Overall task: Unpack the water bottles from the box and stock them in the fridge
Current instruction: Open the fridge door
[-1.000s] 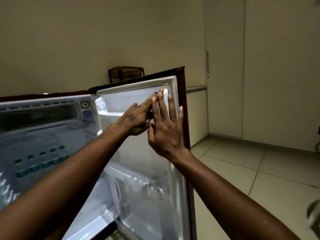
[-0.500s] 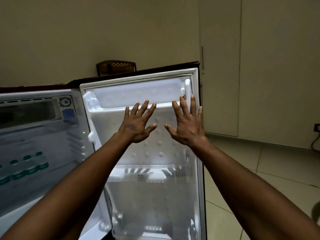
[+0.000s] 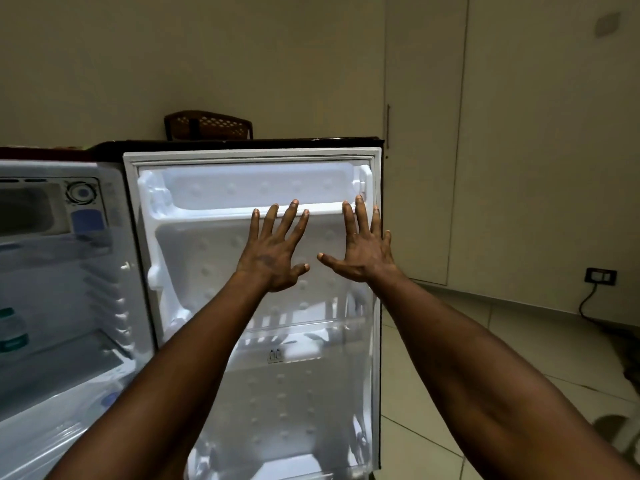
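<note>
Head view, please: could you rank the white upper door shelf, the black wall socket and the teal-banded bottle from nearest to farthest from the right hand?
From the right hand:
1. White upper door shelf, at its fingertips.
2. Black wall socket, far right.
3. Teal-banded bottle, far left.

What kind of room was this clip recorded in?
Probably a home kitchen or utility room: an open fridge with its door swung wide, a tiled floor, and plain built-in cupboards.

Left hand (image 3: 273,258) and right hand (image 3: 363,251) spread before fridge door (image 3: 214,258).
</note>
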{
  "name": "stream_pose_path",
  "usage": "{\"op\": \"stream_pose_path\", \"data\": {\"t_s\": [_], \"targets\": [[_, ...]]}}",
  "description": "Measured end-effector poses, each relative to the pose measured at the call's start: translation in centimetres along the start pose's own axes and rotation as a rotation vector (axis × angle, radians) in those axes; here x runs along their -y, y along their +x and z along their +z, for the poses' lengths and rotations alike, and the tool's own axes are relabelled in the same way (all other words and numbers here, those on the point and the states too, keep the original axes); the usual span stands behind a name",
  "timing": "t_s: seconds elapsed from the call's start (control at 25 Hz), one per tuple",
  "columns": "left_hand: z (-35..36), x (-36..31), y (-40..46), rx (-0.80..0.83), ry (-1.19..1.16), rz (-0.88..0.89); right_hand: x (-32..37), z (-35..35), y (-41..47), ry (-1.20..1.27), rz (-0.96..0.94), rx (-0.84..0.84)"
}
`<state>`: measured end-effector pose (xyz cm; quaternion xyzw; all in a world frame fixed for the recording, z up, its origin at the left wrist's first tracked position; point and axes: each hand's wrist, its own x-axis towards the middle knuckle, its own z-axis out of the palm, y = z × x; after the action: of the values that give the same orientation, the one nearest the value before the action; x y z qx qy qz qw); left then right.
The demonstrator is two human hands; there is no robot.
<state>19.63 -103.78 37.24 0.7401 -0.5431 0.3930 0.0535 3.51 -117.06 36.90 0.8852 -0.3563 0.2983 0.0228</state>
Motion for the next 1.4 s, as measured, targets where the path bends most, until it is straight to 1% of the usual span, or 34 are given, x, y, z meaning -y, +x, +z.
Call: {"op": "stream_pose_path", "data": {"t_s": [0.16, 0.24, 0.32, 0.4, 0.44, 0.52, 0.56, 0.64, 0.72, 0.88, 1.0, 1.08, 1.2, 1.28, 1.4], "targets": [[0.9, 0.2, -0.2, -0.029, 0.036, 0.032, -0.2, 1.5, 0.7, -0.035, 0.001, -0.082], [0.7, 1.0, -0.7, -0.045, 0.038, 0.065, 0.8, 2.4, 0.3, -0.019, 0.012, -0.200], [0.3, 1.8, -2.1, -0.087, 0.036, 0.109, 1.9, 3.2, -0.7, 0.054, 0.030, -0.321], [0.8, 2.3, -4.8, -0.100, -0.032, 0.052, 4.3, 5.2, -2.6, 0.126, -0.015, -0.365], [1.6, 2.3, -6.9, -0.106, -0.116, -0.001, 5.8, 6.8, -4.2, 0.149, -0.056, -0.361], [3.2, 1.7, -11.2, -0.116, -0.254, -0.095, 8.1, 9.4, -7.2, 0.167, -0.159, -0.306], [4.4, 2.5, -13.8, -0.094, -0.272, -0.136, 10.2, 11.0, -8.4, 0.158, -0.218, -0.260], [6.4, 4.5, -18.3, -0.058, -0.293, -0.203, 13.6, 13.2, -9.7, 0.114, -0.286, -0.232], [7.6, 7.9, -22.2, -0.018, -0.304, -0.283, 18.0, 14.6, -10.2, 0.136, -0.335, -0.217], [8.9, 14.8, -28.5, -0.023, -0.288, -0.366, 27.3, 17.3, -11.1, 0.218, -0.530, -0.220], [10.6, 19.6, -32.9, -0.001, -0.287, -0.407, 33.6, 21.0, -12.0, 0.280, -0.628, -0.193], [12.2, 23.5, -35.8, 0.048, -0.236, -0.461, 37.7, 24.4, -12.2, 0.326, -0.648, -0.108], [14.6, 29.6, -39.7, 0.133, -0.180, -0.587, 42.9, 29.4, -11.7, 0.370, -0.602, 0.027], [15.6, 33.3, -41.7, 0.217, -0.142, -0.666, 45.9, 32.1, -10.9, 0.367, -0.580, 0.124], [15.8, 37.8, -43.9, 0.376, -0.128, -0.789, 50.5, 34.2, -9.3, 0.306, -0.629, 0.309]]}}
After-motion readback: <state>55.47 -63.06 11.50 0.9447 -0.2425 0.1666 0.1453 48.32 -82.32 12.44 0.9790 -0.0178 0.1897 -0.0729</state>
